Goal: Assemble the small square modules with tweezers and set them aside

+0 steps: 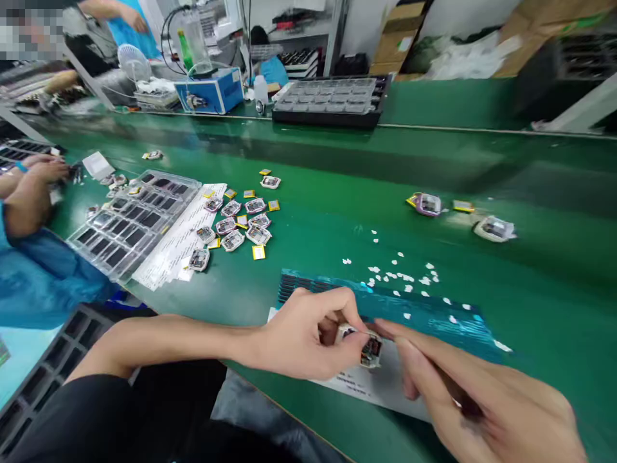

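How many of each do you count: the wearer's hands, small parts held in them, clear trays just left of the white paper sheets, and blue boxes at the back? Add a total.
Hands: 2 (left hand, right hand)
Small part, pinched in the left hand: 1
Clear tray: 1
Blue box: 1
Total: 5

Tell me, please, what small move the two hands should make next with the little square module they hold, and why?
Probably steady the small square electronic module in the left hand and let the right hand finish its fingertip work. Both hands pinch it above the white printed sheet, and it is not yet set down.
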Tool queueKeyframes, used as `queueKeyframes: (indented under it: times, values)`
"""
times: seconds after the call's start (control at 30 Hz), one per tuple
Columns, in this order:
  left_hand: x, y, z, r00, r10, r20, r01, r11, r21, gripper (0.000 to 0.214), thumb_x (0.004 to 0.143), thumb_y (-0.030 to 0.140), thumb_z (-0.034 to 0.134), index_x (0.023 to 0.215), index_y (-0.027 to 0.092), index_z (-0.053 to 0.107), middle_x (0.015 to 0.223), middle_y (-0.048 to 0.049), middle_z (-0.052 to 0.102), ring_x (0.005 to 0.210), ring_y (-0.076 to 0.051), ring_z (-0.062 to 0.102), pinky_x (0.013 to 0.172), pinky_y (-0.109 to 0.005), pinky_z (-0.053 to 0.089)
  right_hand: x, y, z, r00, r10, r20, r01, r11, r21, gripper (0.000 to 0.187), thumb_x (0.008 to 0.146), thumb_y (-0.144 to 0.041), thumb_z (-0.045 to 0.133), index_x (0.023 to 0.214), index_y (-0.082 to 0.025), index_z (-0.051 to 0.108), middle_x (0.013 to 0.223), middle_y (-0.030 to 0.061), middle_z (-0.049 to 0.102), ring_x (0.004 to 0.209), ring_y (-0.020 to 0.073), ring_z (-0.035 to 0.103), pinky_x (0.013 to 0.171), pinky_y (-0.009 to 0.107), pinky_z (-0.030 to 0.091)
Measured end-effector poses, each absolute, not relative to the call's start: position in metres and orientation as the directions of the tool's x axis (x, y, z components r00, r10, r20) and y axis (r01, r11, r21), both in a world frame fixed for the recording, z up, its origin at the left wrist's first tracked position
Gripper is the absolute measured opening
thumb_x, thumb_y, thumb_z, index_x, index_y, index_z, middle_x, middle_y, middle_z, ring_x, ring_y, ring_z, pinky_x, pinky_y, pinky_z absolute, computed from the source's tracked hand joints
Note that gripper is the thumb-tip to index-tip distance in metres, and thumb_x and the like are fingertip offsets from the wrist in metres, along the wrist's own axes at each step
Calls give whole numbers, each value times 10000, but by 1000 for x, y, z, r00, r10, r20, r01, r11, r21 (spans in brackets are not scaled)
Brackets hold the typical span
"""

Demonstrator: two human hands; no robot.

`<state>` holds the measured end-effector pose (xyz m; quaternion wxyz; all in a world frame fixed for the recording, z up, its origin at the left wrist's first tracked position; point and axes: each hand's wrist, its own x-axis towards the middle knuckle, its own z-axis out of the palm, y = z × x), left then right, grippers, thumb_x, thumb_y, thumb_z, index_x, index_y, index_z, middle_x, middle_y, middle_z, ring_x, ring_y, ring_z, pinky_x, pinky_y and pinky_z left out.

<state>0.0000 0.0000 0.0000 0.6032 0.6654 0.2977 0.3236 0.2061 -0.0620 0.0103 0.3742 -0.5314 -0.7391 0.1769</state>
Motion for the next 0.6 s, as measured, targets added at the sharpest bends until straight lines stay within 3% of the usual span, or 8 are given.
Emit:
queueKeyframes:
  times: [0.13,0.3,0.43,0.6]
  values:
    - [-1,1,5,625,772,115,32,-173,984,117,860,217,613,828,214,500,506,102,471,403,-49,441,419,-149,337,197,-51,19,-141,985,96,564,160,-810,417,1009,-594,570,826,-293,793,498,-37,564,399,120,493,374,241,387]
    - [0,1,4,633,761,142,19,-199,980,145,845,179,622,841,216,481,509,123,463,396,-34,430,429,-136,335,193,-44,19,-164,969,-182,444,-92,-891,539,916,-755,567,819,-259,752,433,-44,486,395,135,496,380,239,396]
    - [1,-1,2,650,752,109,21,-161,987,165,855,184,626,861,223,466,500,135,450,384,-39,418,425,-141,339,196,-44,20,-199,941,-275,414,-174,-894,577,871,-804,580,829,-250,738,422,-43,470,425,149,535,429,245,451]
    - [0,1,2,654,747,121,27,-183,983,156,894,214,646,899,211,491,538,120,486,431,-44,452,477,-152,374,198,-48,17,-105,960,-259,422,-193,-886,573,860,-812,596,860,-263,761,467,-33,530,408,147,511,400,261,432]
